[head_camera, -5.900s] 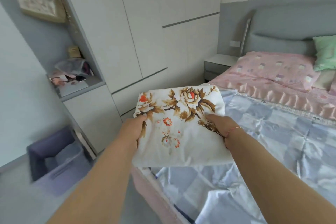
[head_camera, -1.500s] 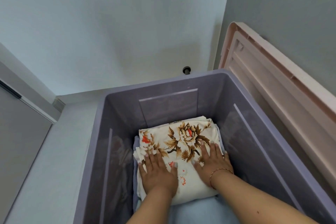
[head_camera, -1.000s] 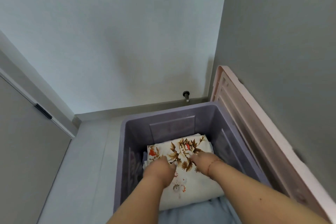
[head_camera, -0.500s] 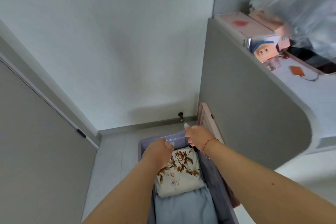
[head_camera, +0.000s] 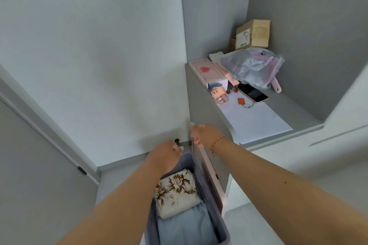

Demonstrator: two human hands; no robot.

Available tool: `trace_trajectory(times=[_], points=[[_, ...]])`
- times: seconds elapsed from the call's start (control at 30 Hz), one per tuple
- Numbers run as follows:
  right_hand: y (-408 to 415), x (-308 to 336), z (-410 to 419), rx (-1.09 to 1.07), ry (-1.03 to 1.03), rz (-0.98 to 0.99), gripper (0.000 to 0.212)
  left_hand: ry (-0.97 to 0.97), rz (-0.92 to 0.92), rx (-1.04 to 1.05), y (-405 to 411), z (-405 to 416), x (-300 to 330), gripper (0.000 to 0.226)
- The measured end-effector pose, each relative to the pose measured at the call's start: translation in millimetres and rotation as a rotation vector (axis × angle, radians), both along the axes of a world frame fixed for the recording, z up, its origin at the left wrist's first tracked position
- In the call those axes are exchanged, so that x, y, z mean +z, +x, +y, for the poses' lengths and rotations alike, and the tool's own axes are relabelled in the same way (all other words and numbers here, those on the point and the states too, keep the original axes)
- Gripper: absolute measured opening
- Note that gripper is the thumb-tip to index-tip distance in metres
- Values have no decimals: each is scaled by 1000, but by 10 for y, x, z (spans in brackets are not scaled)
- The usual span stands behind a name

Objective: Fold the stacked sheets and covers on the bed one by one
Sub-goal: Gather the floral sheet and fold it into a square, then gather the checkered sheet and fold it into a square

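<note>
- Purple storage bin [head_camera: 214, 205] is sitting on the floor; a pale blue cloth [head_camera: 185, 228] is lying in its near end.
- Folded floral sheet [head_camera: 176, 191] is lying flat inside the bin, just beyond the blue cloth.
- Left hand [head_camera: 165, 156] is hovering over the bin's far end, fingers loosely curled, holding nothing.
- Right hand [head_camera: 205, 135] is gripping the top edge of the pink lid [head_camera: 209, 173], which is leaning against the cabinet.
- Shelf [head_camera: 256, 119] beyond is carrying a phone [head_camera: 253, 92], a plastic bag [head_camera: 253, 65] and a cardboard box [head_camera: 253, 34].
</note>
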State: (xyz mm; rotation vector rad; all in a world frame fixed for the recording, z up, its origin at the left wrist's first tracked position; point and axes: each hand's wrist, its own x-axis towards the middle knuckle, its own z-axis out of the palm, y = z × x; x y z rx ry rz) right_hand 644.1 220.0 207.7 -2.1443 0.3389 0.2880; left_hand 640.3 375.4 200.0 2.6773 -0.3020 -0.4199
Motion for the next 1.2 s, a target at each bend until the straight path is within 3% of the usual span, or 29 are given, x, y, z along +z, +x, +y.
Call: trace_trajectory(times=[0.1, 0.4, 0.6, 1.03, 1.13, 1.2], points=[[-373, 189, -166, -79, 48, -30, 49, -19, -26, -79, -284, -140, 195, 26], [-1851, 503, -621, -392, 50, -85, 55, -84, -83, -278, -1267, -680, 412, 32], [-2844, 498, -1004, -591, 61, -67, 49, -138, 42, -470, -1896, -1062, 324, 44], [-4719, -95, -2148, -1027, 185, 12, 36, -171, 278, -664, -3161, -2171, -12, 23], [-5193, -341, -2464, -1084, 183, 87, 22, -144, 365, -699, -3448, -2507, -282, 18], [-5487, -540, -2688, -1141, 189, 148, 31, -119, 420, -699, -3631, -2743, -514, 18]])
